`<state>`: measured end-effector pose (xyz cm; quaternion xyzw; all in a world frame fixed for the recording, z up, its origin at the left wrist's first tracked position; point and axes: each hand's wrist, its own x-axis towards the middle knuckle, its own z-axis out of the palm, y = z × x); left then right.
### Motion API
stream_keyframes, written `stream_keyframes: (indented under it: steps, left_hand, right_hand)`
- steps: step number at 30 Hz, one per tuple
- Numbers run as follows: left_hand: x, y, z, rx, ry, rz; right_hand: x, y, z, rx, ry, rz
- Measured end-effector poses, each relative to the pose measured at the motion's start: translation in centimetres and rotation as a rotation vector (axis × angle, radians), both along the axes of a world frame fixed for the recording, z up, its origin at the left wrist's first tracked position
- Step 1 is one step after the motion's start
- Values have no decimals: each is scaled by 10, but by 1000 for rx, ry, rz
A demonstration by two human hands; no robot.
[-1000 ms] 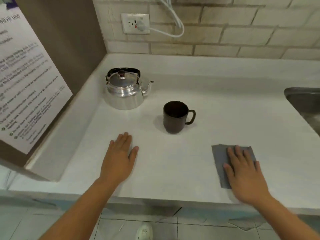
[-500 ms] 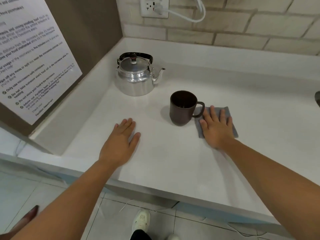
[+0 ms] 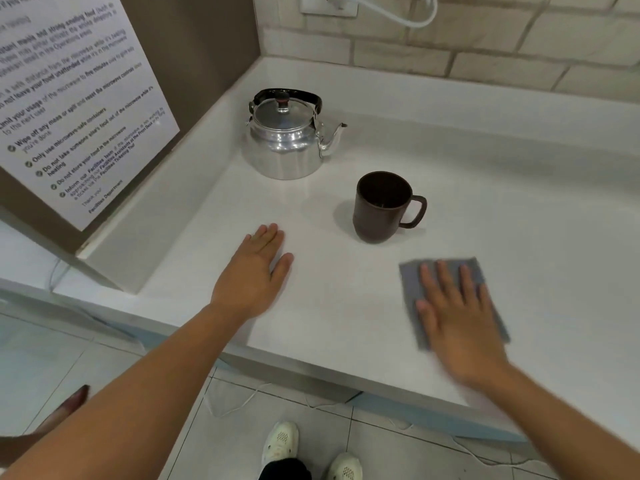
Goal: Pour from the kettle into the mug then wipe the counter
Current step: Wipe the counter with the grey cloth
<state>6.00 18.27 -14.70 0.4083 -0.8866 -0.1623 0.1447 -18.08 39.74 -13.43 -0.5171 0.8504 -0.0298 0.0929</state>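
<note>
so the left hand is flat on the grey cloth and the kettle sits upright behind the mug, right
Not quite: in the head view the right hand presses the grey cloth. The left hand lies flat on the bare counter. The kettle does sit upright behind the mug.

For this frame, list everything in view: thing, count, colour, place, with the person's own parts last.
kettle: 1, silver with black handle, back left of the counter, spout pointing right
mug: 1, dark brown, upright, mid-counter, handle to the right
cloth: 1, grey, flat on the counter near the front edge, under the right hand
counter: 1, white, runs into the corner
notice: 1, white with black print, on the brown panel at left
socket: 1, white, on the brick wall, with a white cable plugged in
shoes: 2, white, on the tiled floor below
left hand: 1, flat on the counter, empty
right hand: 1, flat on the cloth, blurred
</note>
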Motion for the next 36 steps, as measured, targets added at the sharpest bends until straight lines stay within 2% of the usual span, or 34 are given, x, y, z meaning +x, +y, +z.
stream_keyframes:
  steps: [3, 5, 7, 11, 15, 19, 22, 24, 28, 32, 36]
  left_hand:
    - [3, -3, 4, 30, 49, -34]
    - [15, -12, 8, 61, 65, -68]
    - [32, -25, 11, 27, 39, -107]
    - [56, -39, 12, -33, -3, -210]
    - [64, -42, 9, -64, 54, -192]
    - [67, -42, 5, -41, 126, -116]
    - [66, -42, 6, 24, 167, -115]
    - [67, -43, 7, 53, 199, -118]
    - [68, -43, 9, 88, 242, -110]
    - [64, -36, 11, 59, 91, -115]
    - [42, -19, 14, 82, -22, -230]
  right_hand:
    - [82, 10, 0, -33, -64, 244]
    - [112, -21, -1, -58, -86, 380]
    - [120, -67, 4, -61, -105, 427]
    - [131, -123, 2, -60, -117, 312]
    - [135, -158, -3, -89, -113, 388]
    - [111, -227, 2, -1, -65, 64]
    - [132, -249, -3, -1, -68, 93]
    - [150, -248, -5, -26, -96, 197]
    - [164, -208, -1, -56, -128, 247]
    - [158, -132, 1, -50, -111, 279]
    - [124, -58, 4, -33, -68, 145]
